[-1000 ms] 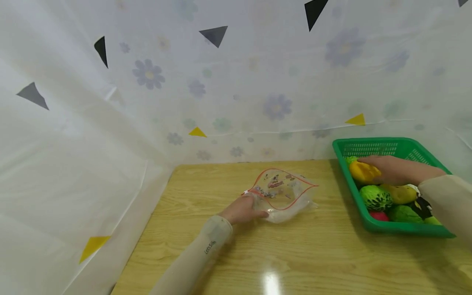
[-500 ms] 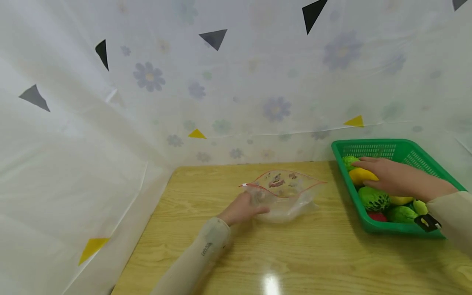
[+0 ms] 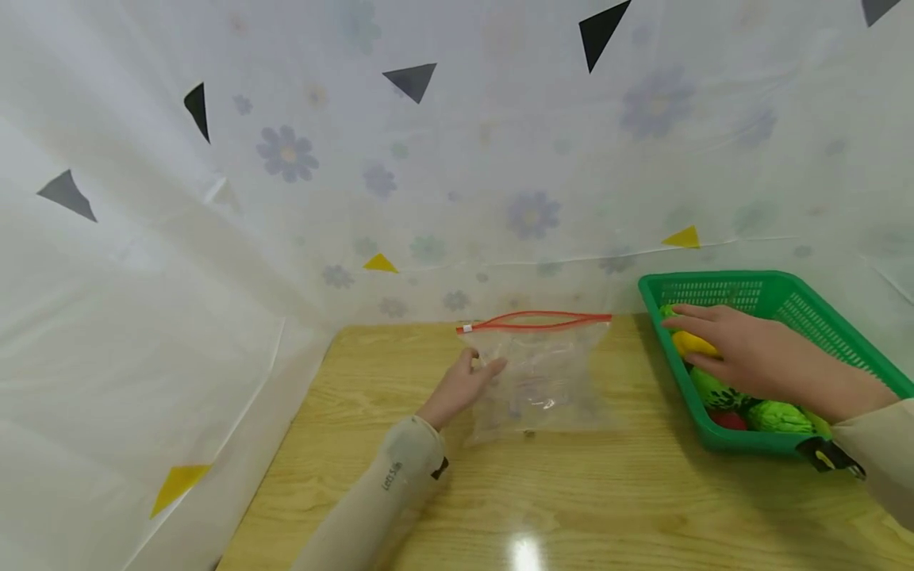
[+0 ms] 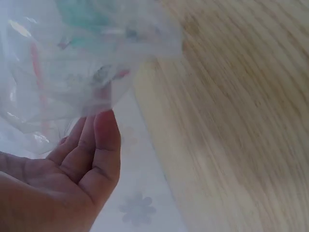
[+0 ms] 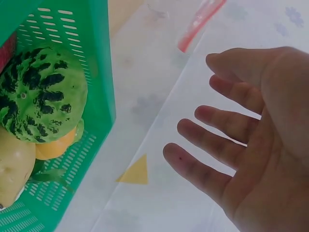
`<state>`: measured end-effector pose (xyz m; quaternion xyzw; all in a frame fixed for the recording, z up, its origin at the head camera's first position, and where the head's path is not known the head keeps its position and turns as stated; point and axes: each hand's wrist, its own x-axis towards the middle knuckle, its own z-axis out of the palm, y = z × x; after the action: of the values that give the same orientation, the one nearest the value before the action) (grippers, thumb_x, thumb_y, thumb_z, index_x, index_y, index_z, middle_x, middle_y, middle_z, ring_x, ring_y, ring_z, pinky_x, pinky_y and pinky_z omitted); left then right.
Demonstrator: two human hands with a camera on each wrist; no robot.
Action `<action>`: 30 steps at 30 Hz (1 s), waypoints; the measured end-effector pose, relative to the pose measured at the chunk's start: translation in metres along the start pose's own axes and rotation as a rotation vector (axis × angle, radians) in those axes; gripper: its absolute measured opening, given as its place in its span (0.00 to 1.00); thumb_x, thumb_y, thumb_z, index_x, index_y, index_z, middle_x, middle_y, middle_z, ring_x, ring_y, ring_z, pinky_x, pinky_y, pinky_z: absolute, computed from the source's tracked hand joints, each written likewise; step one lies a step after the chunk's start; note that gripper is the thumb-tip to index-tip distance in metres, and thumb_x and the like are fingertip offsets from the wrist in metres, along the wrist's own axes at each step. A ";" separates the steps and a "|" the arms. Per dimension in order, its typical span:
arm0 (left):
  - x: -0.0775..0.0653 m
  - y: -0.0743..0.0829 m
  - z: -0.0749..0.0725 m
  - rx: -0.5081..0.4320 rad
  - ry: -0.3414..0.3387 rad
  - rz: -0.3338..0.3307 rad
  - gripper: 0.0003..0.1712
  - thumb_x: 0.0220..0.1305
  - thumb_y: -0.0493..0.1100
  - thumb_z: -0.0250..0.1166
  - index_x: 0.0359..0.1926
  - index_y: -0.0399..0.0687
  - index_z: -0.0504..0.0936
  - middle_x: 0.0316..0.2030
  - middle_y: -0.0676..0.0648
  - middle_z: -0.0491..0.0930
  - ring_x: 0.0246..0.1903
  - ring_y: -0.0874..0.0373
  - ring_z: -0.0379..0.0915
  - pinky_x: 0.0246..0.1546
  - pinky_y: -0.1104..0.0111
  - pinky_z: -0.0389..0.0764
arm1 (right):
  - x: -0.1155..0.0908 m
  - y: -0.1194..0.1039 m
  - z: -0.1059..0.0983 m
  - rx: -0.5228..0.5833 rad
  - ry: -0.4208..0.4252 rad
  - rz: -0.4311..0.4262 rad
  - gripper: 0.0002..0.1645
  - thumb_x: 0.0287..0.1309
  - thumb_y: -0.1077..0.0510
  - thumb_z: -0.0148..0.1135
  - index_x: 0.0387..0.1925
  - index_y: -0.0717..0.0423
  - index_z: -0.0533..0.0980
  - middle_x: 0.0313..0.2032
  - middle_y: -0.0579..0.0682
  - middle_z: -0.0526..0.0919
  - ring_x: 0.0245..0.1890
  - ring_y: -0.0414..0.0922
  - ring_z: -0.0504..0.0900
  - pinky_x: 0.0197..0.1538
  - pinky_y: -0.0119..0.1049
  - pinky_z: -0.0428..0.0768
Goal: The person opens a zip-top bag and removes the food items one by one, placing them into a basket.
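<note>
A clear zip bag [image 3: 539, 381] with a red closure along its top and a white slider at the left end appears in the middle of the table; its mouth gapes slightly. My left hand [image 3: 457, 388] is at its left side, with the thumb over the plastic. In the left wrist view the hand's [image 4: 87, 154] fingers are loosely bent and fingertips touch the film. My right hand [image 3: 771, 357] is over the green basket [image 3: 842, 341], fingers extended and apart. The right wrist view shows the hand's [image 5: 251, 121] palm holding nothing.
Inside the basket lie a green dark-striped gourd [image 5: 46, 94], a pale yellow round item [image 5: 14, 164] and other produce-like things. A flowered white sheet [image 3: 428, 174] rises behind the wooden table [image 3: 400, 357], with another stretch of sheeting on the left.
The bag's closure has gone from a wide, tilted opening to a narrow slit at the top. My left hand has moved up along its side. My right hand's fingers have spread over the basket.
</note>
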<state>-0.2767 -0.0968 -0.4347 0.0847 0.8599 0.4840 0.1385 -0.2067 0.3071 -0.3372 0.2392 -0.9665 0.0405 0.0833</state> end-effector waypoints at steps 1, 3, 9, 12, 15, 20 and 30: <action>0.000 0.000 -0.001 -0.008 -0.006 -0.016 0.60 0.59 0.82 0.53 0.77 0.48 0.54 0.72 0.38 0.63 0.66 0.43 0.68 0.60 0.44 0.73 | 0.000 0.000 0.000 -0.005 0.007 -0.003 0.31 0.64 0.54 0.68 0.67 0.52 0.73 0.70 0.64 0.69 0.60 0.65 0.75 0.39 0.48 0.84; 0.002 -0.002 -0.002 -0.018 -0.018 -0.049 0.63 0.57 0.84 0.51 0.79 0.48 0.50 0.75 0.39 0.59 0.66 0.42 0.69 0.60 0.45 0.74 | 0.000 -0.001 0.000 -0.009 0.011 -0.004 0.30 0.64 0.55 0.68 0.66 0.52 0.74 0.69 0.64 0.70 0.60 0.65 0.75 0.38 0.47 0.84; 0.008 -0.006 -0.006 0.045 0.038 -0.088 0.63 0.57 0.86 0.45 0.79 0.48 0.53 0.71 0.38 0.67 0.51 0.46 0.79 0.52 0.49 0.79 | 0.000 -0.001 0.004 0.011 0.005 0.008 0.28 0.65 0.54 0.67 0.65 0.53 0.74 0.68 0.64 0.71 0.60 0.64 0.75 0.34 0.42 0.83; 0.011 -0.007 -0.009 0.103 0.097 -0.083 0.62 0.59 0.86 0.43 0.77 0.46 0.57 0.68 0.37 0.70 0.53 0.44 0.79 0.55 0.47 0.77 | 0.001 -0.002 0.006 0.015 0.004 0.013 0.28 0.65 0.55 0.67 0.65 0.53 0.75 0.68 0.64 0.71 0.59 0.64 0.76 0.33 0.41 0.83; 0.013 -0.008 -0.011 0.198 0.153 -0.081 0.62 0.59 0.87 0.41 0.76 0.44 0.62 0.67 0.38 0.72 0.60 0.41 0.75 0.61 0.45 0.73 | 0.002 -0.004 0.009 0.021 -0.001 0.015 0.28 0.65 0.55 0.67 0.65 0.54 0.75 0.68 0.64 0.71 0.59 0.64 0.76 0.32 0.39 0.81; 0.015 -0.010 -0.017 0.340 0.226 -0.080 0.61 0.59 0.87 0.40 0.71 0.42 0.71 0.64 0.40 0.76 0.62 0.41 0.75 0.61 0.47 0.73 | 0.004 -0.005 0.012 0.038 -0.020 0.024 0.27 0.65 0.55 0.66 0.64 0.55 0.75 0.68 0.65 0.71 0.60 0.65 0.75 0.33 0.40 0.81; 0.017 -0.001 -0.026 0.486 0.280 -0.023 0.55 0.64 0.82 0.43 0.70 0.41 0.70 0.59 0.40 0.81 0.54 0.43 0.80 0.54 0.49 0.79 | 0.021 0.002 0.010 0.118 -0.084 0.048 0.27 0.67 0.54 0.64 0.65 0.54 0.74 0.65 0.65 0.74 0.61 0.66 0.75 0.53 0.61 0.78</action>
<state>-0.3014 -0.1136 -0.4250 0.0379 0.9624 0.2690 -0.0003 -0.2272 0.2987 -0.3436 0.2219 -0.9706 0.0892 0.0275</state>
